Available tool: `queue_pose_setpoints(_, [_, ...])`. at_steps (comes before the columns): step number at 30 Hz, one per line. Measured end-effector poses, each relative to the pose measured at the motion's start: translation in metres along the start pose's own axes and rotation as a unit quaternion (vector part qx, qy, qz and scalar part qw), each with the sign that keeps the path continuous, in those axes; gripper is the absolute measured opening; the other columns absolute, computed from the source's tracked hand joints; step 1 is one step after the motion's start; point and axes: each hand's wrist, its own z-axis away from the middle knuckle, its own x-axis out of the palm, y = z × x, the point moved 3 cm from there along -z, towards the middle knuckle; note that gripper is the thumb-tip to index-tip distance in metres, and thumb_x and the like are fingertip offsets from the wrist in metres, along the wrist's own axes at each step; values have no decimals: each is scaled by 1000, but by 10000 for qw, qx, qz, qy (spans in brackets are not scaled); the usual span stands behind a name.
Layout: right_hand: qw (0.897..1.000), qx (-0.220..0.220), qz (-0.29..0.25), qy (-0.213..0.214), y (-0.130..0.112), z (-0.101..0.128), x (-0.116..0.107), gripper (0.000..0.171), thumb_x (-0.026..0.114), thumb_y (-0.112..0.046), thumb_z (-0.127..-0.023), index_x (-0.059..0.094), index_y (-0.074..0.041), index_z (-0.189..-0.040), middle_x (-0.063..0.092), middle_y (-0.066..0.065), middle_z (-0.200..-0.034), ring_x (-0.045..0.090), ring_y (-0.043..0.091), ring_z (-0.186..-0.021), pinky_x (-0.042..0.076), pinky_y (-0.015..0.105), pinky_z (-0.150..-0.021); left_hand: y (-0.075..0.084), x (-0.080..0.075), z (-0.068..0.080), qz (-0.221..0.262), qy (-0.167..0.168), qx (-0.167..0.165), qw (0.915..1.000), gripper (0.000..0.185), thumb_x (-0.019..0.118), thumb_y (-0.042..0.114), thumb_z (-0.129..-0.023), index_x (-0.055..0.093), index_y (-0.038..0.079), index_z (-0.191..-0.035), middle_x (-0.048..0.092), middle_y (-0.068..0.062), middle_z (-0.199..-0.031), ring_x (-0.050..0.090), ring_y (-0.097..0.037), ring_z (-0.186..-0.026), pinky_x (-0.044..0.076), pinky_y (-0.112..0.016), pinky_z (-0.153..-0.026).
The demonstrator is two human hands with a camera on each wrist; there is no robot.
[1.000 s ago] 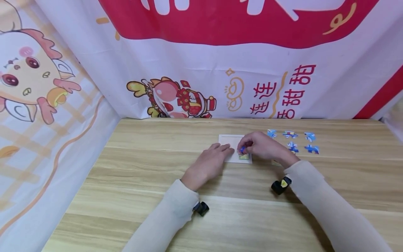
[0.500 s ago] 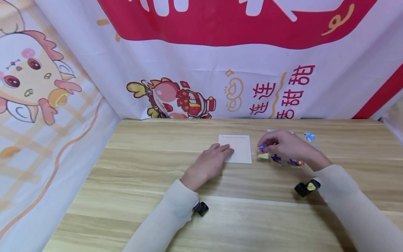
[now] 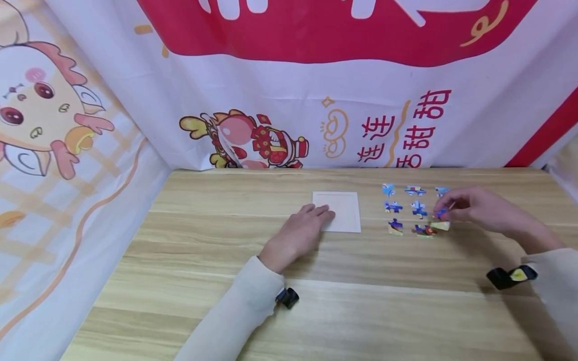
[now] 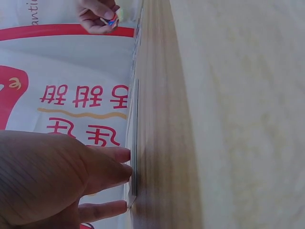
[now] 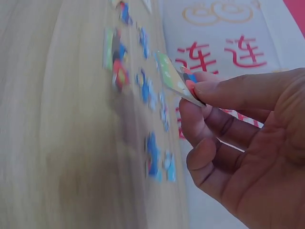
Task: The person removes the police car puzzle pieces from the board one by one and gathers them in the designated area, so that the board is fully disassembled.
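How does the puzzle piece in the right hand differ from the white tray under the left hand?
The puzzle piece is small and colourful; the white tray is larger and blank. The right hand pinches the piece tilted, whereas the tray lies flat with the left hand resting on its edge. Both are thin and flat.

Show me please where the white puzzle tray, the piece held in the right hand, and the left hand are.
white puzzle tray (image 3: 343,210), head view, bare middle.
held puzzle piece (image 5: 172,77), right wrist view, green face.
left hand (image 3: 295,235), head view, back of hand.

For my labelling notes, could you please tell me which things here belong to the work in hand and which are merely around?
In hand: right hand pinching puzzle piece; loose pieces; white tray under left hand.
Around: printed cloth; table.
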Motion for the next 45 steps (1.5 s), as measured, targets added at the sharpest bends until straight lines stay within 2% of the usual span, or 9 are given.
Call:
queue_pose_setpoints(4, [9999, 114, -56, -80, 14, 4, -3, 22, 68, -5, -101, 78, -8, -120, 72, 9, -119, 56, 11, -95, 52, 23, -75, 0, -1, 0, -32, -6, 20, 10000, 61, 49, -5, -107, 50, 20, -162, 41, -2, -174, 36, -33, -162, 39, -52, -130])
queue_pose_setpoints(9, [9989, 286, -100, -353, 22, 5, -1, 22, 67, -4, -102, 78, -5, -121, 74, 9, -119, 59, 12, -96, 56, 22, -76, 0, -1, 1, -59, -14, -6, 10000, 59, 47, -3, -108, 50, 19, -162, 41, -2, -174, 36, -33, -162, 39, -51, -130])
queue_pose_setpoints(15, [9988, 191, 4, -448, 28, 4, 4, 19, 68, -1, -100, 79, -3, -116, 75, 9, -113, 57, 9, -91, 54, 21, -74, 0, 0, 1, 7, -65, -20, 10000, 56, 45, 0, -111, 49, 20, -163, 41, -2, -174, 36, -33, -162, 39, -53, -130])
queue_pose_setpoints(25, [9995, 17, 304, -96, 25, 5, 11, 21, 68, 5, -97, 81, -5, -109, 74, 7, -103, 52, 11, -82, 47, 23, -64, 2, 1, 0, -98, -14, 35, 9999, 53, 41, 3, -113, 50, 19, -162, 42, -2, -173, 38, -34, -161, 42, -54, -128])
queue_pose_setpoints(32, [9993, -26, 371, -69, 23, 6, 13, 22, 67, 7, -97, 81, -4, -110, 74, 9, -106, 53, 11, -83, 49, 22, -65, 2, 1, 1, -33, -94, -64, 9999, 54, 43, 4, -112, 48, 20, -164, 40, -1, -175, 34, -32, -163, 39, -52, -130])
queue_pose_setpoints(37, [9992, -15, 403, -51, 23, 7, 11, 21, 66, 9, -97, 80, 0, -110, 74, 15, -108, 54, 13, -84, 49, 22, -65, 2, 0, 1, -43, -81, -70, 9999, 54, 43, 4, -112, 48, 20, -164, 39, -1, -175, 34, -31, -163, 38, -52, -131])
queue_pose_setpoints(41, [9992, 29, 398, -60, 22, 7, 10, 20, 67, 9, -97, 80, 1, -111, 74, 20, -111, 55, 17, -88, 49, 22, -65, 2, 0, 1, -70, -55, -51, 9999, 54, 43, 3, -112, 48, 20, -163, 40, -1, -175, 34, -31, -163, 40, -53, -130])
queue_pose_setpoints(45, [9991, 27, 411, -29, 23, 6, 12, 21, 67, 9, -97, 81, 0, -110, 75, 19, -111, 57, 21, -91, 50, 22, -65, 2, 0, 1, -146, -56, -18, 9999, 59, 46, -3, -109, 48, 20, -164, 40, -2, -175, 35, -32, -163, 40, -54, -129])
